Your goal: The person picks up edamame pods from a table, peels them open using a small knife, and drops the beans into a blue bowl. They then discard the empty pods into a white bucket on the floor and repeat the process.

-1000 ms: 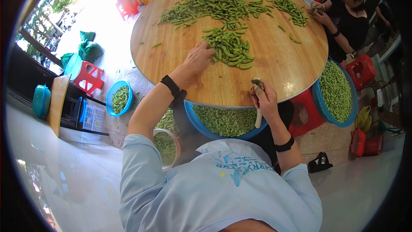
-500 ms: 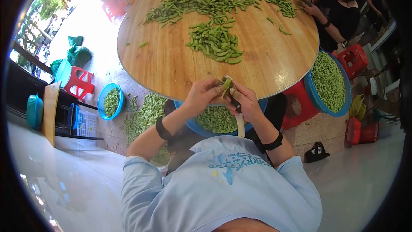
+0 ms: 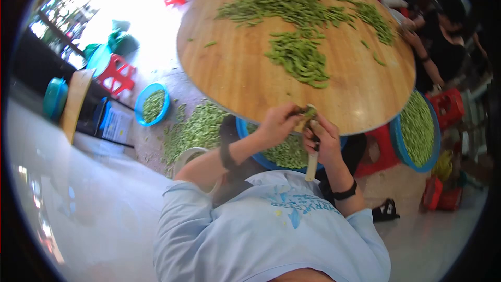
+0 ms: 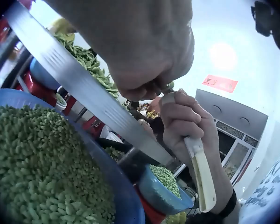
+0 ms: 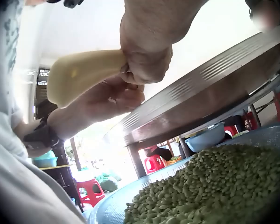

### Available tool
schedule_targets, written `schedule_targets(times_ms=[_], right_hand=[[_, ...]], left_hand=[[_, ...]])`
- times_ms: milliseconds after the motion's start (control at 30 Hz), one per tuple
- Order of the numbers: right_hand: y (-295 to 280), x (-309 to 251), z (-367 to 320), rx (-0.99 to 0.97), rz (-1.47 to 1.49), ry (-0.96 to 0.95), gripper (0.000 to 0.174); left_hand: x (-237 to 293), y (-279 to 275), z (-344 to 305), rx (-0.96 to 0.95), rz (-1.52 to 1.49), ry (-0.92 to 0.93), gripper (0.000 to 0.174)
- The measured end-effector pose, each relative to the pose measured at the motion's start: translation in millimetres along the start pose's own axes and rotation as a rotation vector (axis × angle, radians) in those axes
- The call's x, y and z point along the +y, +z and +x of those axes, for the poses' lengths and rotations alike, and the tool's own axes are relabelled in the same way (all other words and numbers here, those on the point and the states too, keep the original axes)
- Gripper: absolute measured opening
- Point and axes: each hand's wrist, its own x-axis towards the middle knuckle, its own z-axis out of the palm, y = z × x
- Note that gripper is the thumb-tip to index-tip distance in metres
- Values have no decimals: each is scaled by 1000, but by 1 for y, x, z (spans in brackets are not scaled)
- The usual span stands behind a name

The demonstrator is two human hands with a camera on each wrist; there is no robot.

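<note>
At the near edge of the round wooden table (image 3: pixel 365 99), my two hands meet above a blue basin of shelled green beans (image 3: pixel 286 152). My left hand (image 3: pixel 277 124) pinches a green pod (image 3: pixel 309 111) at its fingertips. Curled fingers of my right hand (image 3: pixel 326 138) grip a tool with a cream handle (image 3: pixel 312 166) pointing down; the handle (image 4: pixel 203 179) also shows in the left wrist view. The tool's working end is hidden by the fingers. A small pile of pods (image 3: pixel 298 57) lies on the table beyond the hands.
A larger heap of pods (image 3: pixel 287 2) covers the table's far side. Another basin of beans (image 3: pixel 417 130) stands at the right, near a seated person (image 3: pixel 441 42). On the floor at the left are loose pods (image 3: pixel 195 130), a small blue basin (image 3: pixel 153 104) and a red stool (image 3: pixel 119 75).
My left hand has left the pod pile and come back to my right hand, now with a pod. Both hands have stayed together since half a second ago, while the head view has shifted.
</note>
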Motion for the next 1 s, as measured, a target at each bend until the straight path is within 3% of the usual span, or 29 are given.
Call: schedule_targets(times_ms=[133,200,233,333,467,533,567,633,733,867,933,1000], right_hand=[[8,-9,-3,45,-111,-15,30],[10,-13,-4,7,-78,-7,29],[10,-13,-6,6,-48,-11,28],[2,-7,-7,-48,35,2,29],[2,-6,-11,-42,91,21,29],[7,-6,-9,8,70,15,28],[7,-6,-7,61,56,35,26],[4,-2,-6,117,41,49,25],[4,4,-6,62,118,66,21],[8,4,-6,108,23,-20,18],[9,4,-7,122,-28,-59,17],[13,-3,-10,107,-120,-40,16]], left_hand=[[-10,-1,4,26,-48,88,13],[-11,-5,8,-267,-681,-207,10],[-12,-6,9,-249,-677,-202,10],[-14,-6,5,-432,-1145,-398,10],[-4,-5,1,-370,-1157,-463,11],[-1,-8,5,-280,-523,-245,9],[2,-7,3,-276,-525,-241,9],[9,-4,-2,37,312,494,11],[9,-6,-9,6,560,483,18],[8,2,-8,76,328,430,16],[17,3,-10,-6,-104,-5,14],[7,7,-12,13,-268,-101,15]])
